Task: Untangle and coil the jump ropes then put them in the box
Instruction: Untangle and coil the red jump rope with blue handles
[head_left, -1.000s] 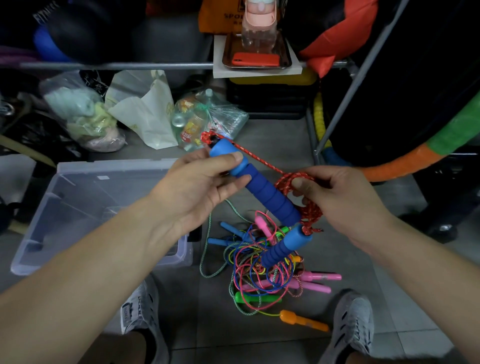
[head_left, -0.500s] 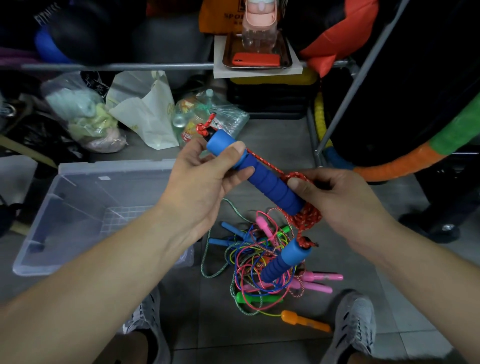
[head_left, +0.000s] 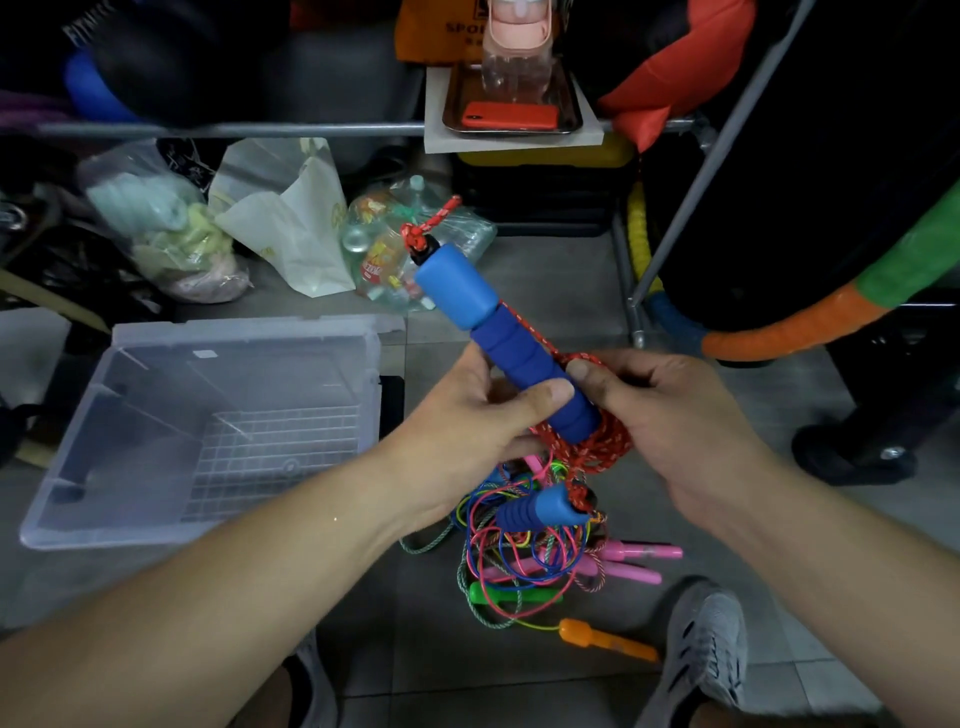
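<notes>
Gripping the blue handle (head_left: 498, 332) with my left hand (head_left: 467, 415), I am pinching the coiled red rope (head_left: 597, 441) against its lower end with my right hand (head_left: 670, 415) — fingers apparently curled behind. The clear box (head_left: 244, 332) is sitting at nine o'clock — the tangled ropes (head_left: 524, 545) at six.

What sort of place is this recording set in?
Likely a cluttered storage room for sports gear: metal rack, stuffed plastic bags beneath it, a padded orange-and-green hoop, tangled jump ropes on tiled floor.
</notes>
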